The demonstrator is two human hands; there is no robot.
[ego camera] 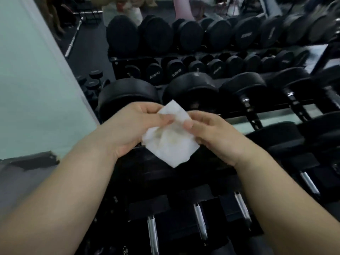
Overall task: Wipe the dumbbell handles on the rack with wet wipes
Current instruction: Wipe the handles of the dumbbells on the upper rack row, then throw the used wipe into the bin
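Observation:
A white wet wipe (171, 142), smudged brownish near its middle, hangs between both hands above the dumbbell rack (272, 115). My left hand (128, 126) pinches its upper left edge between thumb and fingers. My right hand (215, 133) pinches its upper right edge. Below the hands lie black dumbbells with chrome handles (200, 221), running toward me. More dumbbells with chrome handles (252, 113) sit on the tier to the right.
A mirror behind the rack reflects rows of black dumbbells (184, 35). A pale green wall (33, 80) stands at the left, with a barbell (73, 39) on the dark floor in the reflection. A person's light clothing (182, 8) shows at the top.

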